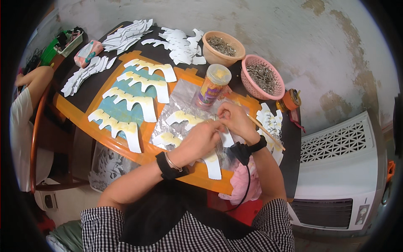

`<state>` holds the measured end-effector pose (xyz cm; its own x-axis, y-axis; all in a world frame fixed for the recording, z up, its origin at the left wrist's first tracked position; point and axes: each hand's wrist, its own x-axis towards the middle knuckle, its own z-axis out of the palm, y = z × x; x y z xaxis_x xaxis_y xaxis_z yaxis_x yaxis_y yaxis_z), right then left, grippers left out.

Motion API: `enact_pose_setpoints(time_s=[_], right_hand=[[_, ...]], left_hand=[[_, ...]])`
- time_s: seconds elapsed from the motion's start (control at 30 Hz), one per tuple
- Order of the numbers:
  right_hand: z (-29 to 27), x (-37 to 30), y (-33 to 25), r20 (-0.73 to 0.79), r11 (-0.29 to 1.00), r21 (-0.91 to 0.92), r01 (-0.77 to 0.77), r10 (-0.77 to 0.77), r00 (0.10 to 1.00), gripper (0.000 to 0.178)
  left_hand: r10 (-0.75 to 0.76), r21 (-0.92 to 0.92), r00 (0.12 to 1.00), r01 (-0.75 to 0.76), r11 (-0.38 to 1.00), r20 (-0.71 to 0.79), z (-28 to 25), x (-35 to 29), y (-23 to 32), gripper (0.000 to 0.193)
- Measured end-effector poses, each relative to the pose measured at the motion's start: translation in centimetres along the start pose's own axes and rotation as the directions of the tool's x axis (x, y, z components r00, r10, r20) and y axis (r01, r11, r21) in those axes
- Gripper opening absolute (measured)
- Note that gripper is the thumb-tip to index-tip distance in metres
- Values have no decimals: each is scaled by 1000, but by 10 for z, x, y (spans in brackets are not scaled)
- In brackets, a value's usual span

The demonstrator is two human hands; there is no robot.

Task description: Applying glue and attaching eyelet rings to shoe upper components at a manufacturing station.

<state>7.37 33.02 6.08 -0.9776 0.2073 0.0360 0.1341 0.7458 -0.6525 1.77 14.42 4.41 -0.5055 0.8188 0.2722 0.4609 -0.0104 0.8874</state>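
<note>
My left hand [200, 140] and my right hand [235, 120] meet over a clear plastic sheet [161, 122], fingertips pinched close together. Whatever lies between the fingers is too small and too covered to name. Under and beside them are white curved cut-outs with notched edges. One cut-out [183, 117], smeared with yellow paste, lies just beyond my left hand; another [168, 139] sits by my left wrist. A third [212, 166] shows below my hands. Just past my right hand stands a clear jar [214, 86] with a purple and yellow label.
More pasted cut-outs [131, 102] lie in a column on a blue-green patch. Stacks of white cut-outs [128, 35] are behind. A peach bowl [224, 59] and pink basket [244, 77] hold small metal pieces. A wooden stick [266, 133] rests right; a person [25, 113] sits left.
</note>
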Motion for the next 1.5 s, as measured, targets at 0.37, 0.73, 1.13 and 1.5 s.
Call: enact_pose_setpoints(time_s=[0.37, 0.73, 1.13, 1.5], right_hand=[[1, -6, 16, 32, 983, -75, 170, -168, 985, 14], [-5, -30, -17, 78, 988, -84, 128, -122, 989, 12], [11, -50, -25, 189, 953, -170, 250, -218, 958, 13], [5, -2, -17, 110, 990, 121, 78, -92, 990, 9]], left_hand=[[-68, 179, 994, 52, 982, 82, -36, -17, -12, 21], [16, 261, 995, -40, 965, 94, -41, -28, -22, 19], [-7, 433, 972, -98, 896, 234, -28, -24, -21, 23], [-14, 570, 963, -148, 808, 270, -22, -33, -20, 26]])
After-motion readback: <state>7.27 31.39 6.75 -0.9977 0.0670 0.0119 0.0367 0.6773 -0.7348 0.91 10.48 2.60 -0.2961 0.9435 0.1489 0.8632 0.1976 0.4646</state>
